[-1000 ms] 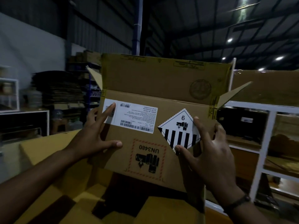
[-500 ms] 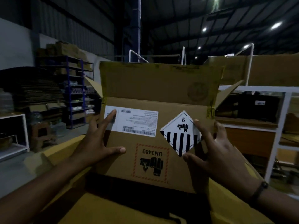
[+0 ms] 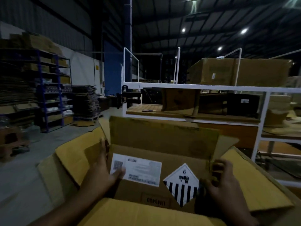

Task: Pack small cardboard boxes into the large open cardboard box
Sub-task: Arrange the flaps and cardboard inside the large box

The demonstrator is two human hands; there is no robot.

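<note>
Both hands' fingers, left hand [image 3: 104, 172] and right hand [image 3: 224, 180], clamped on small box [image 3: 156, 160] edges (inside large box [image 3: 254, 181]).

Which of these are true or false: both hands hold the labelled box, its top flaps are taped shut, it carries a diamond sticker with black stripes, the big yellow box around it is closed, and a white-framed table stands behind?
1. Both hands hold the labelled box. True: the left hand and the right hand grip its sides.
2. Its top flaps are taped shut. False: the flaps stand open.
3. It carries a diamond sticker with black stripes. True.
4. The big yellow box is closed. False: its flaps are spread open.
5. A white-framed table stands behind. True.
</note>
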